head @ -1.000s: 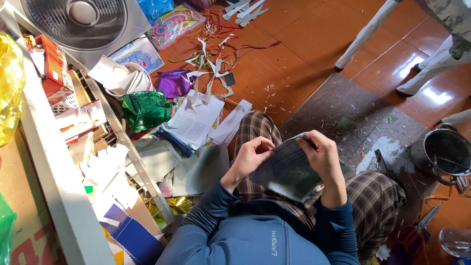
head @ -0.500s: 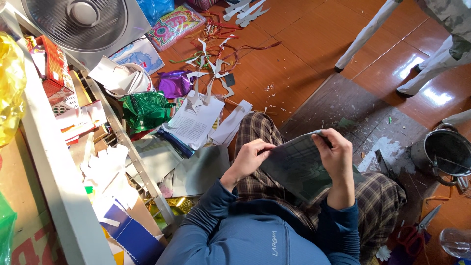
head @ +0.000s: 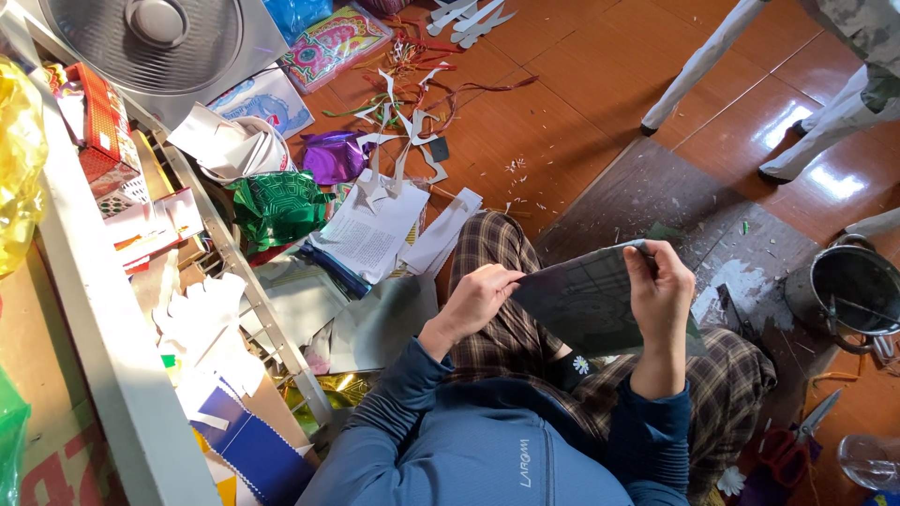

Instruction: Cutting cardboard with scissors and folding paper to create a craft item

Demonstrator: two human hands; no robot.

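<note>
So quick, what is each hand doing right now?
Left hand: closed, pinching the left edge of the dark sheet.
Right hand: closed, gripping the same sheet's right edge.

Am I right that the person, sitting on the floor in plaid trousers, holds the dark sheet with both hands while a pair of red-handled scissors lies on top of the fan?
Not quite. The head view shows the scissors lying on the floor by the person's leg, not on the fan. The rest stands: left hand and right hand both hold the dark sheet.

Dark grey sheet [head: 586, 305], brown plaid trousers [head: 492, 248]
</note>
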